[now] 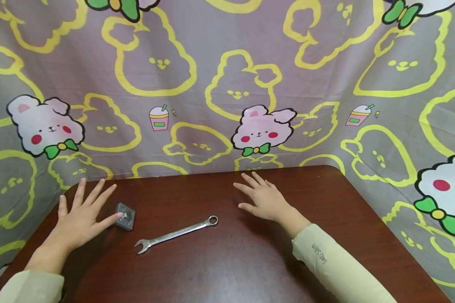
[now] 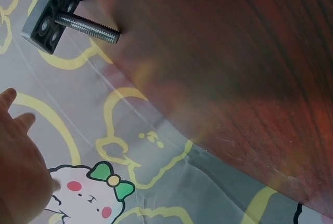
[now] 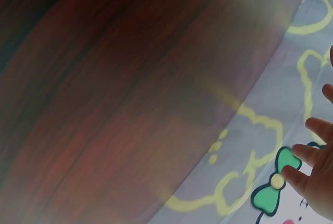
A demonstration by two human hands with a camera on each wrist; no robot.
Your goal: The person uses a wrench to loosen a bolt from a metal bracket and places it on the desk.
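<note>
The left hand (image 1: 79,221) and right hand (image 1: 265,201) are spread, nothing grasped; on the desk (image 1: 250,269), a dark block (image 1: 126,217) with a bolt (image 2: 91,27) is seen beside the left hand, a wrench (image 1: 178,234) between the hands; the wrench is probably best taken mid-shank; no container is seen.

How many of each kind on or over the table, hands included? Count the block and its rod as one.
Wrench: 1
Grey block with threaded rod: 1
Hands: 2 (left hand, right hand)
Total: 4
</note>
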